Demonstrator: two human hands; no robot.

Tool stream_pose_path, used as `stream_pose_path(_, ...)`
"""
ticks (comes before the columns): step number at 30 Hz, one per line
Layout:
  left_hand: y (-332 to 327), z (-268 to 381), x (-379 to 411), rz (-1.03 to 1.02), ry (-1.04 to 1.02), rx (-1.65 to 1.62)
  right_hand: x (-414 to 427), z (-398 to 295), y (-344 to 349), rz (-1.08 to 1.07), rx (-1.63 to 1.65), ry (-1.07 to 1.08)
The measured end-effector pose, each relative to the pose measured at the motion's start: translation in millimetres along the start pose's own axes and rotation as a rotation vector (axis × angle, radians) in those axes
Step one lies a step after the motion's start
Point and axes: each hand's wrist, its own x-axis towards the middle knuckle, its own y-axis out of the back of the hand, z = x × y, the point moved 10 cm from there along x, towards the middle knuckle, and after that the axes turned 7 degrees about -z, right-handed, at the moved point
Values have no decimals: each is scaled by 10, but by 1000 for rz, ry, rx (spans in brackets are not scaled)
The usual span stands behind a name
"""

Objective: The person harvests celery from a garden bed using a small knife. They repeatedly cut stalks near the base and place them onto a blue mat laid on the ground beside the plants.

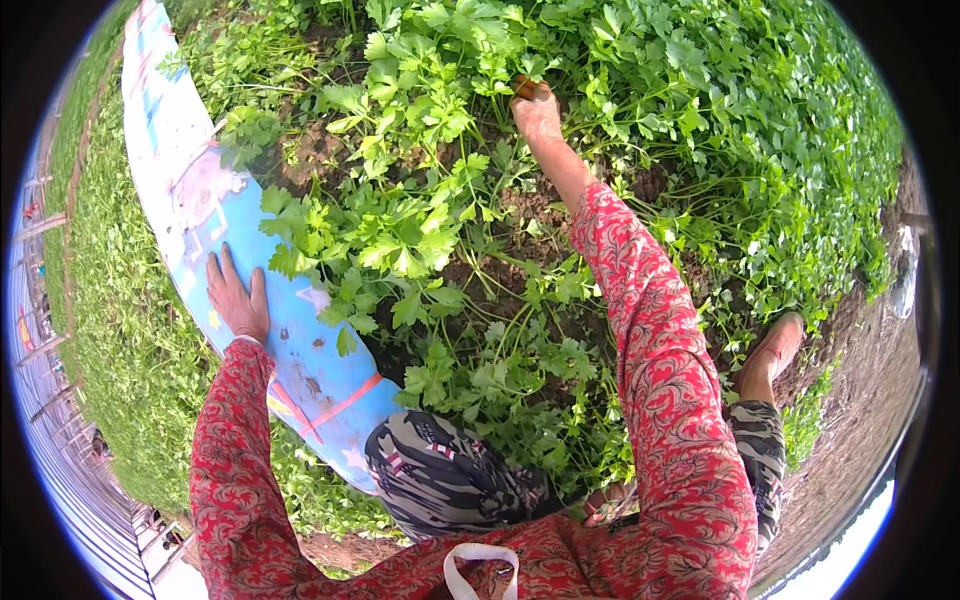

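My left hand point(238, 300) lies flat, fingers spread, on a long blue-and-white covering point(292, 315) printed with stars. The covering looks wrapped around a long support, and a red band point(349, 397) crosses its near end. My right hand point(536, 112) reaches out into leafy green plants point(420, 232) that look like celery. Its fingers are curled low among the stems, with the tips partly hidden by leaves. Whether they grip a stem cannot be made out.
Brown soil point(529, 210) shows between the plants. Denser foliage point(750, 135) covers the right side. My shod foot point(776, 349) rests at the bed's right edge, beside a dry dirt strip point(862, 390). My camouflage-patterned knee point(442, 469) touches the covering's near end. Another green bed point(120, 277) runs along the left.
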Motion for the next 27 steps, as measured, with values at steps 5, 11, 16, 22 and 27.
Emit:
stream_pose_path(5,38,-27,-46,3,4,2,-403,-729,-166,19,99,-38)
stream_pose_path(11,45,45,10,2,0,-18,-138,109,-1,268,885,-68)
stream_pose_path(16,31,-57,-28,6,-11,17,-157,-124,383,198,169,-80)
stream_pose_path(22,39,-6,-12,-3,-24,-4,11,-340,377,288,-193,157)
stream_pose_path(27,27,3,-11,-1,-24,-10,181,-65,287,342,-202,-99)
